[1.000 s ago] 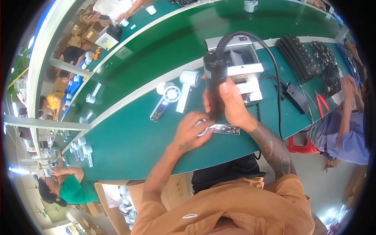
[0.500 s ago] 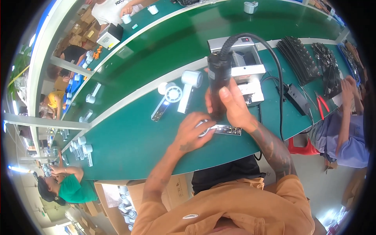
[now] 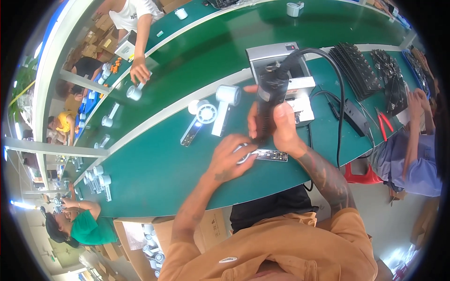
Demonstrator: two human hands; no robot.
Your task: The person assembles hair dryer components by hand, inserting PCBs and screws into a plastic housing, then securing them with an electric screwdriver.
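My right hand [image 3: 286, 129] is wrapped round a black electric screwdriver [image 3: 271, 93], held upright with its cable leaving the top. Its lower end meets the near end of an opened handle with a circuit board [image 3: 272, 155]. That handle belongs to a small handheld fan [image 3: 242, 152], lying on the green table. My left hand [image 3: 230, 158] grips the fan's round head and covers most of it. The screwdriver's tip is hidden between my hands. Beyond them lie two more pale blue handheld fans, one with its grille up [image 3: 207, 113], the other on its side [image 3: 228, 95].
Behind the screwdriver stands a grey-white box machine [image 3: 274, 52]. To the right are stacked black strips [image 3: 357, 70], a power strip [image 3: 355, 119] and red pliers [image 3: 384, 126]. Several fans [image 3: 97, 178] cluster at left. A co-worker's hand [image 3: 139, 70] reaches over the green belt [image 3: 187, 65].
The screwdriver's top has swung slightly right and nearer, its lower end staying at the fan. Across the belt, a co-worker's arm has reached out, its hand now at a fan there.
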